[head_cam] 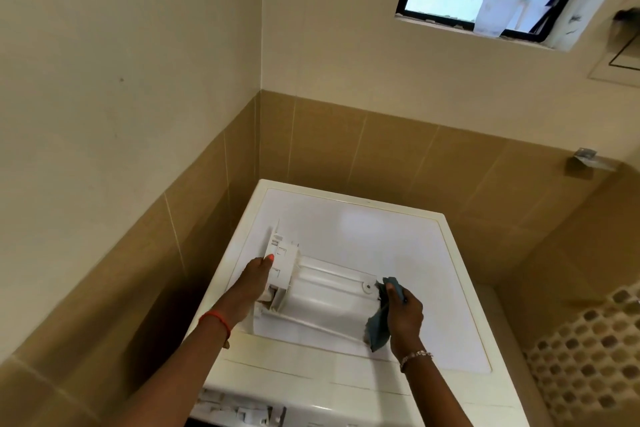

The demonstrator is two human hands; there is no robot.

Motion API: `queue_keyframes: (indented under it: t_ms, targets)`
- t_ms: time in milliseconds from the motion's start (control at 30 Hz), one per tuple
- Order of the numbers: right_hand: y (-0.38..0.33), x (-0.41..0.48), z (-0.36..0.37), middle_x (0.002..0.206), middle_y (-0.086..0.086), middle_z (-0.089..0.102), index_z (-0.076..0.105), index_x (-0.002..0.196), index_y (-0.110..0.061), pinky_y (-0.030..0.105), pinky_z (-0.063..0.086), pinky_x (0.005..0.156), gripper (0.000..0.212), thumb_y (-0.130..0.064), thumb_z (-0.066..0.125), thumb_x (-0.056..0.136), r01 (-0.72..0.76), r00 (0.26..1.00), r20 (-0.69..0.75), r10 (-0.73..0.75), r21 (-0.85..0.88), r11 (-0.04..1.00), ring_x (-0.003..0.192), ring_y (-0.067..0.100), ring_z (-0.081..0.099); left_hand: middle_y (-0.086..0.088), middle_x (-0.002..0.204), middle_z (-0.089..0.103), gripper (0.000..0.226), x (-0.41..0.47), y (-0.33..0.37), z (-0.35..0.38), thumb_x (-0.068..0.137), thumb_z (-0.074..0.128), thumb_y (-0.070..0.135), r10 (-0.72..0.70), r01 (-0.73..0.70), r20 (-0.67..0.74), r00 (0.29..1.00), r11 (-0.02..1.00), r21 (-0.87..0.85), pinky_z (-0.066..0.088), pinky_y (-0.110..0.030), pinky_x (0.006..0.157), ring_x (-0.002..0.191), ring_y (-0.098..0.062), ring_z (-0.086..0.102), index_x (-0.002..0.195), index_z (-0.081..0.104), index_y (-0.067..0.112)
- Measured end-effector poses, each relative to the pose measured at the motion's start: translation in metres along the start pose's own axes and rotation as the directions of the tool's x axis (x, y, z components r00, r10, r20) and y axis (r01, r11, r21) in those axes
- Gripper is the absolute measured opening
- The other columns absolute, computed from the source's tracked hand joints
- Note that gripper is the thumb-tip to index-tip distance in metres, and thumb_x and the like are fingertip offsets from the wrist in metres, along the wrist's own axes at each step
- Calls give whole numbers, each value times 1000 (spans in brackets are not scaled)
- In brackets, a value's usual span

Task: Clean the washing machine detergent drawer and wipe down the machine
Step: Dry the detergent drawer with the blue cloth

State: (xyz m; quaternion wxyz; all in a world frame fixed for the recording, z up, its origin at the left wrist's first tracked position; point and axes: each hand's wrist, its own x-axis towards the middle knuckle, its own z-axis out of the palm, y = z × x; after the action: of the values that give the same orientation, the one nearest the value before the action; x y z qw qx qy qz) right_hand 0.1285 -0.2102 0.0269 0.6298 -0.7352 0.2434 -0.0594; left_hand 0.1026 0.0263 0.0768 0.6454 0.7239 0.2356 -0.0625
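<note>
We see the white detergent drawer [322, 291] lying on the flat top of the washing machine [398, 243], near its front edge. The left hand [254, 282] grips the drawer at its left end, the thumb pressed on the front panel and the other fingers hidden behind it. The right hand [405, 315] has its fingers curled around a blue-grey cloth [379, 329], which touches the right end of the drawer. Behind the machine stands a tiled wall [381, 149].
</note>
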Motion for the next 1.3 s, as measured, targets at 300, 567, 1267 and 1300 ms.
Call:
queue_keyframes:
  t_ms: [300,567,1267,1300]
  targets:
    - [-28,-2,10,107,15,61,57,120,2,36,47,82,33,-13,59,90,-161,986,95,138,307,938,93,27,54,-18,125,57,24,2,19,-29,96,43,8,113,-92,45,993,941,-326,46,-41,93,113,-34,55,118,51,5]
    - [-36,-9,34,121,21,59,56,122,0,37,49,80,35,-11,60,89,-231,971,164,176,429,873,93,29,56,-8,131,52,29,-3,44,-43,91,52,12,420,-394,76,904,889,-233,43,-42,103,120,-25,52,116,49,27]
    - [-39,0,37,124,16,60,51,130,-4,55,44,96,44,-27,50,91,-322,910,411,48,631,706,113,35,58,9,121,51,64,-5,-27,-20,60,75,5,803,-833,399,441,202,514,38,-20,100,117,-6,38,116,51,26]
    - [-38,0,34,116,14,64,51,129,-3,45,53,89,41,-23,47,94,-335,909,412,55,648,684,101,27,66,9,121,50,67,-5,-34,-20,56,76,4,798,-832,434,418,146,535,38,-20,102,117,-7,39,115,51,25]
